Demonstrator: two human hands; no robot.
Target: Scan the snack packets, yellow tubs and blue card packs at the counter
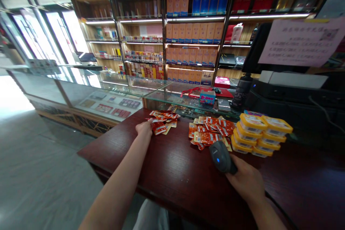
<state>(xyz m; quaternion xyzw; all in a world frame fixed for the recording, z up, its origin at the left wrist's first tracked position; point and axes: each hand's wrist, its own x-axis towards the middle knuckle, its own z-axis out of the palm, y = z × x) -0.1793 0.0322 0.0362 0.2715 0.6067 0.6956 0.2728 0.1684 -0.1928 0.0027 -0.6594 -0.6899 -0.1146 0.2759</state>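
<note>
Now scanner (220,155) tight in right grip (249,180) near larger packet pile (208,137); left grip (145,128) at smaller pile (159,128), closure unclear.

Both forearms (122,178) are bare, the trousers (152,216) pale grey.

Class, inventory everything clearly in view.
Wooden table: one, brown, foreground
Shiny foil packets: two piles, orange-red, on table
Rectangular plastic tubs: two stacks, yellow-lidded, on table
Handheld scanner: one, grey, above table
Glass counters: several, clear, behind table
Small printed box: one, blue-pink, on counter
Wooden shelves: several, brown, background
Rectangular boxes: many, mostly orange, shelved
Paper notice: one, pink, across black monitor
Left hand: one, bare, at packets
Right hand: one, bare, holding scanner
</note>
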